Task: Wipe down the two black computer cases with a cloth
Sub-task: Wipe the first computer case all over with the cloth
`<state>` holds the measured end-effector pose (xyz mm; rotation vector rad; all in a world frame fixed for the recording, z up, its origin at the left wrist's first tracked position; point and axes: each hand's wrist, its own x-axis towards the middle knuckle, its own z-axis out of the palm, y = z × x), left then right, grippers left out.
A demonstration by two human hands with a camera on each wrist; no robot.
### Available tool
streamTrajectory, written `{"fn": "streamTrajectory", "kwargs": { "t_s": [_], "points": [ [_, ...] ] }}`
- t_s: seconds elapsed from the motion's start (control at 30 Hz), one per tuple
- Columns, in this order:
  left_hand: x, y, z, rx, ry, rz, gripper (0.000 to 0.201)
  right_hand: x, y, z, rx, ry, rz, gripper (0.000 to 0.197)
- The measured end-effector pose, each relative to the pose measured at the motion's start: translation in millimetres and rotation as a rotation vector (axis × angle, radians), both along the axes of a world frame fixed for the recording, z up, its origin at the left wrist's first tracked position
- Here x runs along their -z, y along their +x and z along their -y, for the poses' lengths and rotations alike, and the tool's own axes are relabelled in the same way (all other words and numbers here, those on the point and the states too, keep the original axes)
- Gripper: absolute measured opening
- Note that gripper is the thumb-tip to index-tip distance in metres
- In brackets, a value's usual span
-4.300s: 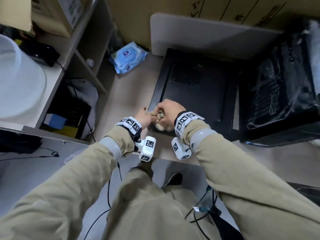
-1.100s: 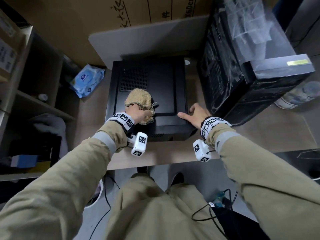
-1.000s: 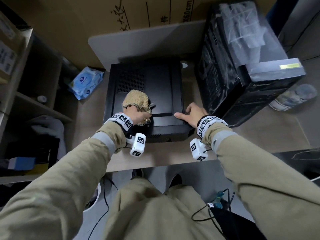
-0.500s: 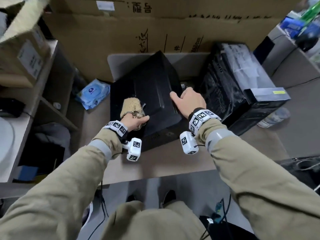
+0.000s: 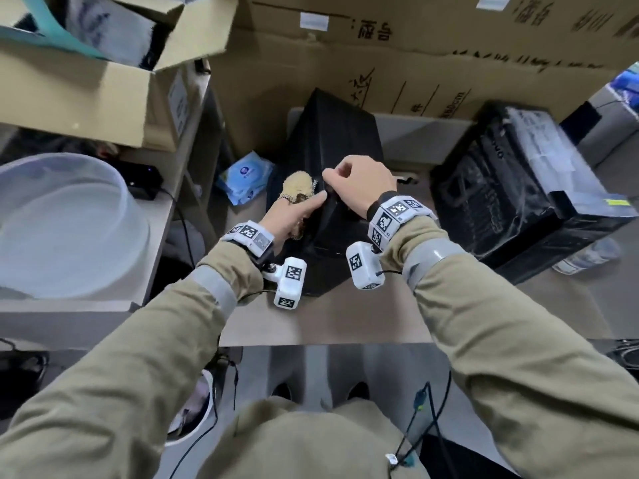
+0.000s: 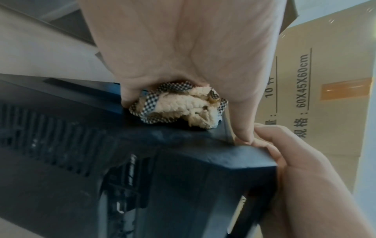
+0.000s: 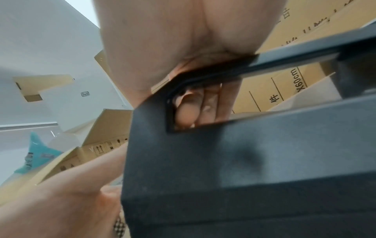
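Note:
A black computer case (image 5: 332, 143) stands tipped up on the desk (image 5: 332, 323), its top leaning away from me. My left hand (image 5: 299, 209) grips a balled tan cloth (image 5: 298, 188) and presses it against the case's upper left side; the left wrist view shows the cloth (image 6: 179, 109) bunched in the palm against the case (image 6: 142, 161). My right hand (image 5: 356, 188) grips the case's top edge. In the right wrist view its fingers (image 7: 195, 109) curl through a recess in the case (image 7: 244, 161). The second black case (image 5: 518, 188), wrapped in clear plastic, stands to the right.
A blue pack of wipes (image 5: 245, 181) lies left of the tipped case. Large cardboard boxes (image 5: 415, 63) wall the back. A shelf at the left carries a white tub (image 5: 69, 219) and an open carton (image 5: 86, 81). A plastic bottle (image 5: 584, 257) lies at the far right.
The case, flat a second ago, has been raised onto its end. My right hand moved from its near right corner to its top edge. The left hand kept the cloth on its left side.

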<state>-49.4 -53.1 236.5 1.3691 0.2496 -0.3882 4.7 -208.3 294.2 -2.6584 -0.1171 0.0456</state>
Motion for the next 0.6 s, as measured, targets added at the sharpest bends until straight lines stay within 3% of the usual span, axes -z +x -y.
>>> {"fn": "streamTrajectory", "kwargs": {
  "t_s": [0.13,0.27,0.43,0.53,0.6],
  "points": [
    [-12,-2,-15,-0.033,-0.075,-0.016,0.061,0,-3,-21,-0.129,0.022,-0.018,0.029],
    [-12,-5,-30,-0.071,-0.106,-0.025,0.054,3,-10,-18,-0.145,-0.035,-0.056,0.066],
    [-8,-1,-34,-0.152,0.052,0.027,0.088,9,-10,4,-0.111,-0.067,-0.048,0.078],
    [-13,-1,-37,-0.164,0.111,0.093,0.062,8,-6,2,-0.113,-0.012,-0.1,0.078],
    [-15,-2,-38,-0.167,0.144,0.11,0.057,6,-6,2,-0.116,-0.005,-0.095,0.079]
  ]
}}
